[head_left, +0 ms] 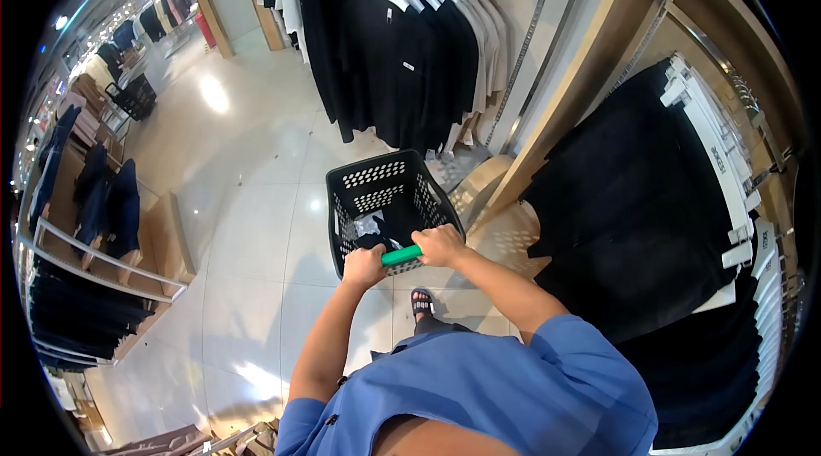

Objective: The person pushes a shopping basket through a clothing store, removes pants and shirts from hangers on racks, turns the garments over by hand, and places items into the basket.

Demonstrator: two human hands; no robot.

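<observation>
Both hands grip a green handle (pixel 401 256) at the near side of a black perforated shopping basket (pixel 370 174). My left hand (pixel 365 266) is wrapped round the handle's left end, and my right hand (pixel 440 245) is closed round its right end. Inside the basket lie dark items (pixel 398 218) and a pale, shiny packet (pixel 369 223); the near part of the contents is partly hidden by the hands.
Black and light tops (pixel 410 62) hang ahead beyond the basket. Dark garments (pixel 633 191) on white hangers line the right side. At the left stands a rack (pixel 103 259) with folded dark clothes. Another black basket (pixel 135 98) is farther back left.
</observation>
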